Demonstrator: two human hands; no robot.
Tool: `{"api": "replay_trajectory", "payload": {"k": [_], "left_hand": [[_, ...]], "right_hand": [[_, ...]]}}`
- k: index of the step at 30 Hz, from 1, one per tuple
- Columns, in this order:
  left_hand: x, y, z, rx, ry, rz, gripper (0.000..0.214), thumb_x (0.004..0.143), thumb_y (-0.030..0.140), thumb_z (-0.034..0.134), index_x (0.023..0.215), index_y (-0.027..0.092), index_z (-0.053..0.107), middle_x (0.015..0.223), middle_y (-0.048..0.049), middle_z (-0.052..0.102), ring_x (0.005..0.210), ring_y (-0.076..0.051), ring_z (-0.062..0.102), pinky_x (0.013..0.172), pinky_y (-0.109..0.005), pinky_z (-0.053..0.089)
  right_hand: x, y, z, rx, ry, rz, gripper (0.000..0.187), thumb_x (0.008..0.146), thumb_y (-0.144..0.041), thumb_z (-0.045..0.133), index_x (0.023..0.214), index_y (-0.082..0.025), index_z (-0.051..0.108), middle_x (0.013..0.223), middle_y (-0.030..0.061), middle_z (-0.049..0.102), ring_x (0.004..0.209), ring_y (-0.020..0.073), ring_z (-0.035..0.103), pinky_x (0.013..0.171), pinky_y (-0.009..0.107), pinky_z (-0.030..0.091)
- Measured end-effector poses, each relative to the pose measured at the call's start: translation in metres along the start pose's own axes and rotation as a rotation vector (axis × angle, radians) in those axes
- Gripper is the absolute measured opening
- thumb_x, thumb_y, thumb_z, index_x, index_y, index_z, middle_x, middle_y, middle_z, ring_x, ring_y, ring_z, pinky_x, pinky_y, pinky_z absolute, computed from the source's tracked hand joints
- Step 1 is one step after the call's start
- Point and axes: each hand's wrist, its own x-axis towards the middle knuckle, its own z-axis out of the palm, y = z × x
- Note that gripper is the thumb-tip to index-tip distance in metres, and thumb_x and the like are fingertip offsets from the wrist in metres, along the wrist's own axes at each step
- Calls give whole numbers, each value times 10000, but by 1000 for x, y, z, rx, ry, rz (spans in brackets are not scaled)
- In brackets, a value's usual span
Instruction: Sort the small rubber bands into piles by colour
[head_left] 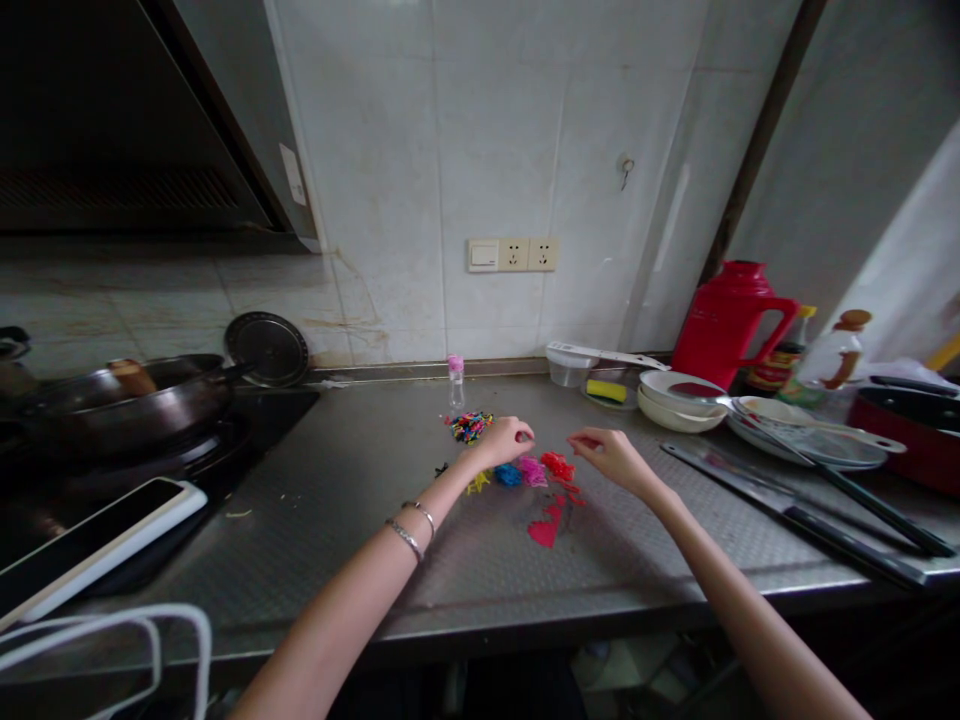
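Observation:
My left hand [508, 440] is closed in a pinch on a small red piece, just above little heaps of blue [508, 475] and pink [533, 471] bits on the steel counter [360, 500]. My right hand [611, 455] is also pinched, with something tiny and red at its fingertips, beside a red heap [558, 466]. A mixed, many-coloured pile [470, 426] lies behind the left hand, and a yellow scrap [478, 483] sits near my left wrist. A flat red shape [545, 528] lies nearer to me. A small clear bottle with a pink cap [455, 382] stands at the back.
A wok [120, 400] sits on the stove at left, with a round lid [267, 348] against the wall and a phone [97, 540] in front. At right are stacked bowls [679, 398], a red thermos jug [724, 320], a long knife [787, 510] and a red pan [911, 430].

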Motion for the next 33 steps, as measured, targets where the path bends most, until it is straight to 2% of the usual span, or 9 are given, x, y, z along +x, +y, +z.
{"api": "replay_trajectory", "payload": {"k": [7,13,17,21,29,33], "left_hand": [[-32,-46,-29,-167,151,-208,224,720,270,543,794,119,692,690,-51,651,612,-124,538,598,-226,402],[-51,-71,-42,-364,316,-362,219,684,266,579,767,93,686,753,-90,679,678,-155,587,654,-257,435],[-58,-76,-41,-422,346,-410,233,672,290,589,749,91,682,736,-92,679,691,-164,594,676,-270,440],[-61,-76,-42,-435,354,-426,243,682,299,575,770,98,680,760,-79,679,715,-157,594,699,-269,438],[-65,-80,-44,-471,382,-484,262,691,308,572,801,96,678,755,-77,670,662,-128,569,622,-227,415],[-67,-82,-44,-478,384,-511,271,689,322,571,793,99,683,726,-67,662,586,-105,530,561,-213,385]], "right_hand": [[28,-16,18,-31,-67,-15,241,725,-270,515,866,-179,689,759,54,691,690,159,616,651,232,446],[62,-29,51,-76,-160,-41,262,690,-204,523,893,-197,689,794,33,690,714,147,611,660,204,436],[77,-27,74,-88,-217,-51,281,659,-158,521,883,-187,688,808,27,689,715,141,605,660,192,432],[82,-22,88,-93,-234,-42,297,639,-116,487,848,-175,689,785,25,685,701,135,602,635,186,427],[85,-21,98,-64,-244,-47,317,619,-105,484,846,-186,690,811,20,684,722,140,599,667,199,429],[86,-24,99,-59,-235,-70,293,654,-129,473,845,-176,690,731,20,672,657,126,584,622,187,418]]}}
